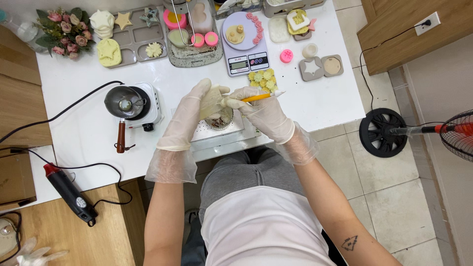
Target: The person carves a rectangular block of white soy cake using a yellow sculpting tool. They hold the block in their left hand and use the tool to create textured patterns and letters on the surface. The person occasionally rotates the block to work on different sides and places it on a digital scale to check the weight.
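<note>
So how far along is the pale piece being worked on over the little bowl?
Done: finished yellow flower pieces lie by the white kitchen scale. In hand: the gloved left hand holds a pale cream block over a small round bowl while the right hand works it with an orange-handled tool. Left: the block still looks roughly shaped.

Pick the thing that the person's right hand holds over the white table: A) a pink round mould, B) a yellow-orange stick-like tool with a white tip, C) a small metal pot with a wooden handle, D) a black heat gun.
B: the gloved right hand grips the yellow-orange tool, its inner end against the pale piece that the left hand holds.
</note>
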